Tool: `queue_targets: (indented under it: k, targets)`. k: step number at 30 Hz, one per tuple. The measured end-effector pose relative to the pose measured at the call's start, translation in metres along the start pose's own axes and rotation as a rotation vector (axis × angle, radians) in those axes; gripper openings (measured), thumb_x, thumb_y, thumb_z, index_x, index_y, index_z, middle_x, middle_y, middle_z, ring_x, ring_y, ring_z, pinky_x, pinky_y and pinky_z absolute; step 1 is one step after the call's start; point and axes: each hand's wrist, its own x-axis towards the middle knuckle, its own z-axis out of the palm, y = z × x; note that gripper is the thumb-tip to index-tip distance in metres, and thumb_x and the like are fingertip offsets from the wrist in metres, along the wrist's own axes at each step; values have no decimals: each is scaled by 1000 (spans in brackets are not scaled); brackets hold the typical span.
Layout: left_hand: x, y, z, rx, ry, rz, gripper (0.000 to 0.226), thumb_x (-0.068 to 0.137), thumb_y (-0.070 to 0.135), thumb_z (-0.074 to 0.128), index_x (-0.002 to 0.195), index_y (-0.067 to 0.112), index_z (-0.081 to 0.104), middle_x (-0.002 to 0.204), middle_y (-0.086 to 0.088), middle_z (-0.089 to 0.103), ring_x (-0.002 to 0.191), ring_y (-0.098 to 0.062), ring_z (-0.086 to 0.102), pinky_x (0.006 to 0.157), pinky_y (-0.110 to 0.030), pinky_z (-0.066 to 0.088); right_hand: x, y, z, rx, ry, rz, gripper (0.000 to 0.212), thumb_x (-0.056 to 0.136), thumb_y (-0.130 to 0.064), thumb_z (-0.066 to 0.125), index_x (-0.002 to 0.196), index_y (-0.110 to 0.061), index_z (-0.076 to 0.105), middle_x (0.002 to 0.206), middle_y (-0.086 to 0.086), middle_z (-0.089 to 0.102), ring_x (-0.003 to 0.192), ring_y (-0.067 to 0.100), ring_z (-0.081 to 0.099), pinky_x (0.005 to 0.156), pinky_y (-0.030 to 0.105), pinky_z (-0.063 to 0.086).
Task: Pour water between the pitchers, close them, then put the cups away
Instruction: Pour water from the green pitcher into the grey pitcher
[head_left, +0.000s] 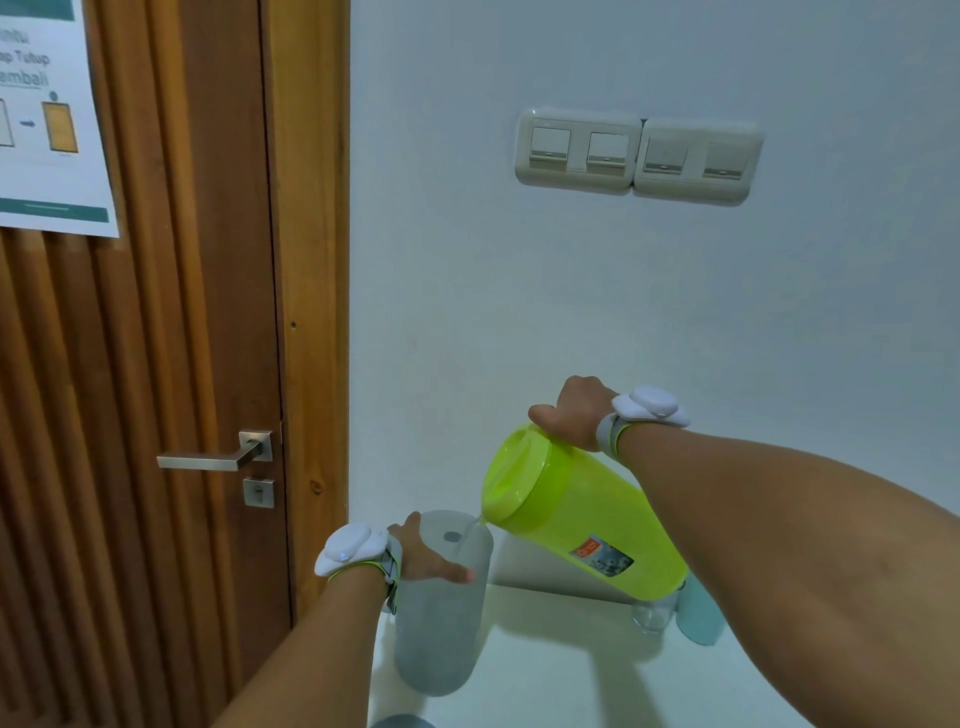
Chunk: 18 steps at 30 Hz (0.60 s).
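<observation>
My right hand (574, 413) grips the lime-green pitcher (582, 512) at its handle side and holds it tilted steeply to the left, lid end down. A thin stream of water runs from its spout into the open mouth of a frosted grey pitcher (439, 623). That grey pitcher stands upright on the white table (561, 670), and my left hand (428, 558) is wrapped around its upper part. Behind the green pitcher, a clear glass cup (653, 616) and a pale blue cup (700, 616) stand on the table, both partly hidden.
A wooden door (156, 389) with a metal lever handle (213, 458) is at the left, close to the table edge. The white wall behind carries a row of light switches (636, 153). A grey rounded object (402, 721) peeks in at the bottom edge.
</observation>
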Motion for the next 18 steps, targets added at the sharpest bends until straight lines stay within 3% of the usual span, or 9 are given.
queue_targets:
  k: [18]
  targets:
    - [-4,5,-2,26,-16,-24,136,26,84,63,142,20,33,133,-3,49,120,-22,53,99,-36,46,6,-1,-10,-11,14,-22,43,77,-47,53,55,-14,35,56,1,38,46,20,33,50,26,27]
